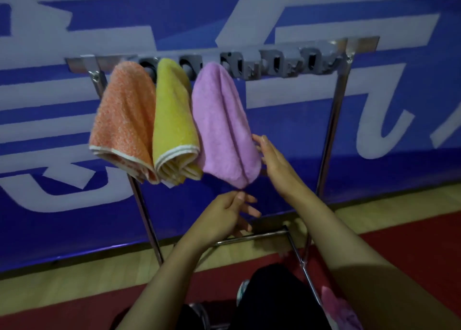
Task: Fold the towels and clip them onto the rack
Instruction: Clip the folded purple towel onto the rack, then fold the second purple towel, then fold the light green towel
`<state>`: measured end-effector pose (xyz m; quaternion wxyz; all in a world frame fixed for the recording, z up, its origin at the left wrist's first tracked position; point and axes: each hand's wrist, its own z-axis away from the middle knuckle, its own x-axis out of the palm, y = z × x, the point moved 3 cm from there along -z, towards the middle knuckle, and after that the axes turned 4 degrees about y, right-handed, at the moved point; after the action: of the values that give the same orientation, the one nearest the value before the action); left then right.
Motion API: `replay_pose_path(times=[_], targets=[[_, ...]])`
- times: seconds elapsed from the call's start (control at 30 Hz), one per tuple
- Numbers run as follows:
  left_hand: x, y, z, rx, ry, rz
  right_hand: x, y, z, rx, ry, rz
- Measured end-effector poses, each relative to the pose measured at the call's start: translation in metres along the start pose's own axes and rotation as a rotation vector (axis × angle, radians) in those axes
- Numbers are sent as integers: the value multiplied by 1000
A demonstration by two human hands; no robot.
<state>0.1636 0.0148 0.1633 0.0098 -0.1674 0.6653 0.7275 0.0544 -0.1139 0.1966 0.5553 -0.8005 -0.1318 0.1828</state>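
Note:
Three folded towels hang side by side from the grey clip bar (274, 65) of a metal rack (331, 130): an orange towel (124, 120), a yellow towel (172, 122) and a purple towel (222, 127). My right hand (272, 157) is open, its fingertips against the purple towel's right edge. Just under that towel's bottom tip is my left hand (229, 217), fingers spread, holding nothing. Several clips to the right of the purple towel hold no towel.
A blue banner wall with large white lettering (374, 92) stands right behind the rack. The rack's lower bars (252, 238) cross near my knees. More pink-purple cloth (336, 307) lies at the bottom right, on a red and wood floor.

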Motion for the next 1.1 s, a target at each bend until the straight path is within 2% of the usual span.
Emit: replay_pose_path(times=[0.27,0.47,0.57,0.67,0.7,0.73,0.8,0.87,0.93,0.97,1.1], targets=[[56,-32,-32,-48,-162,-148,-58,101,50,358,81,-54],[118,-65,-48,-114,-350,-271,-100,221,112,672,189,5],[168,-79,-57,-153,-514,-304,-121,298,168,828,264,137],[213,-91,-62,-182,-670,-353,-132,349,231,966,215,362],[223,-98,-64,-181,-715,-366,-131,366,249,974,197,414],[230,-106,-67,-186,-754,-388,-132,384,264,892,192,548],[237,-123,-73,-210,-823,-480,-127,438,290,932,12,449],[238,-130,-84,-192,-837,-564,-122,487,325,642,46,767],[235,-129,-95,-155,-802,-580,-105,518,351,470,-1,941],[233,-127,-100,-125,-784,-594,-98,520,352,440,-52,953],[226,-123,-111,-48,-739,-662,-91,546,370,519,-286,920]])
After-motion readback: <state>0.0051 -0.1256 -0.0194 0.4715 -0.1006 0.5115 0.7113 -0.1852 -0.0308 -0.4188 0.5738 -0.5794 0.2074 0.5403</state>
